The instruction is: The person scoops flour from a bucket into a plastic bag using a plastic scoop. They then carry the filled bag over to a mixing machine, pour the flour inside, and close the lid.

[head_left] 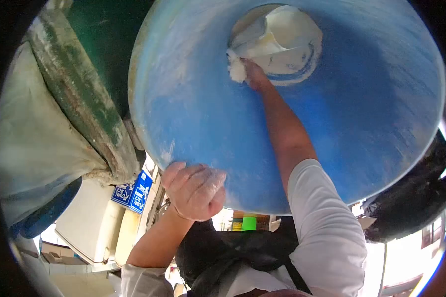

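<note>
R arm stretches deep inside blue barrel – R hand by white powder near barrel's btm. L hand, fingers curled, at barrel's rim – cannot tell if either hand grips.

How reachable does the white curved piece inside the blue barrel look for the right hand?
Probably yes: the right hand is deep inside the blue barrel, near the white curved piece, with nothing visibly between, though it may be holding white powder.

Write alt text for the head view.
A person's right hand reaches deep into a large blue barrel, at a clump of white material beside a curved, unidentifiable white object; the white-dusted left hand is curled at the near rim.
</note>
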{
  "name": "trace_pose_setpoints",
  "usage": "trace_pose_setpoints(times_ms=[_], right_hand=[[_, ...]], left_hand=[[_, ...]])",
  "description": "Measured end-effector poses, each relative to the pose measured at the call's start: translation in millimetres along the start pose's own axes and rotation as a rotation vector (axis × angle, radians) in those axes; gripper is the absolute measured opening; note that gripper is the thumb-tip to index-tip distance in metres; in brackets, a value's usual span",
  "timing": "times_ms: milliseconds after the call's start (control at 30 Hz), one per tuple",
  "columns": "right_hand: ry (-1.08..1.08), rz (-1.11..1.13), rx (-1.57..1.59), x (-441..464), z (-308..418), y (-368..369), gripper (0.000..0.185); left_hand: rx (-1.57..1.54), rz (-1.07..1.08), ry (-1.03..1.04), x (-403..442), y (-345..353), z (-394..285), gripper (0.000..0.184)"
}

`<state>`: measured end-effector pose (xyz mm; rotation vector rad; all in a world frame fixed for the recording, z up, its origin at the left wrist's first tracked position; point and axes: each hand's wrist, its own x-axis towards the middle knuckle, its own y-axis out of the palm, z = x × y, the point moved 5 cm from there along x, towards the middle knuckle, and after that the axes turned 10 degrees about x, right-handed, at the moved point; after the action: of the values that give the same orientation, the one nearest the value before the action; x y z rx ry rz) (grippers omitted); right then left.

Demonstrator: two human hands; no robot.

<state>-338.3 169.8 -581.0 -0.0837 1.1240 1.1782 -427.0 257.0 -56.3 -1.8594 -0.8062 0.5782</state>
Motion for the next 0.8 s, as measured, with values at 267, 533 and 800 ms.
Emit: trace_pose_setpoints(times_ms=[267,533,800], right_hand=[[-0.152,0.182,-0.417,-94,194,87,0.041],[-0.558,-0.158,-1.715,-47,304,28,0.039],[-0.034,-0.105,-1.409,-77,263,51,0.041]], left_hand=[[0.015,-0.015,0.015,6,0,-2,0.015],[0.037,-0.019,0.005,6,0,0,0.015],[0.014,-0.015,0.024,5,0,-2,0.02]])
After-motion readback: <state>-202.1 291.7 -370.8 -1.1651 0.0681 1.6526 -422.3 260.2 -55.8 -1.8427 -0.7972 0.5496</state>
